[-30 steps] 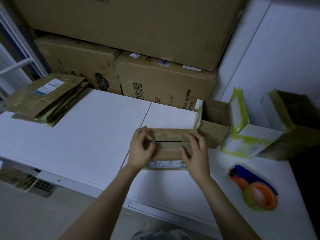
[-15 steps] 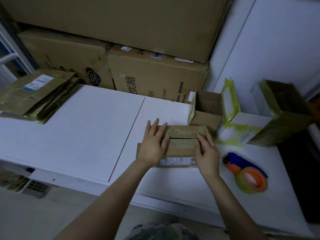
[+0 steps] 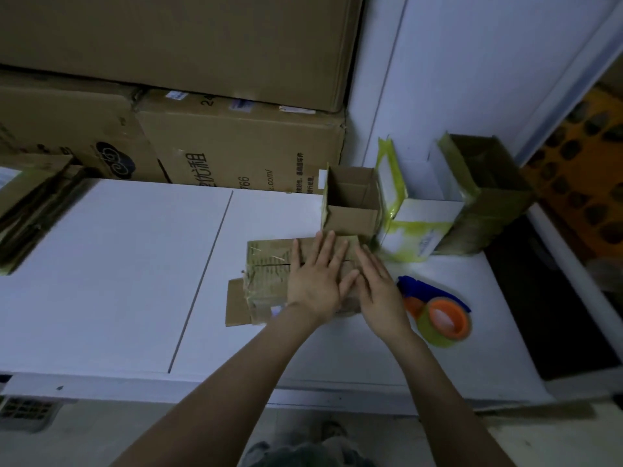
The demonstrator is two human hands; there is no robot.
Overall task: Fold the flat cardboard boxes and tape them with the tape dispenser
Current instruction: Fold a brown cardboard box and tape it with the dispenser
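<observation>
Cardboard lies flat in a stack [image 3: 30,203] at the left edge of the frame, so several boxes seem not yet folded. On the white desk [image 3: 118,264], in the middle of the frame, a small brown box [image 3: 266,274] sits with its two flaps closed onto a dark seam that looks unsealed. The left hand [image 3: 317,281] lies flat on those flaps, fingers straight and pressing, gripping nothing. The right hand [image 3: 381,291], just beside it, rests the same way on the box's right end. Behind them, towards the upper right, three boxes stand already formed: an open brown box [image 3: 350,210], a white box with yellow tape [image 3: 414,224] and a further brown box [image 3: 488,197]. The tape dispenser [image 3: 438,315] lies unheld on the desk near the right hand, so I judge this box folded and its taping still to do.
</observation>
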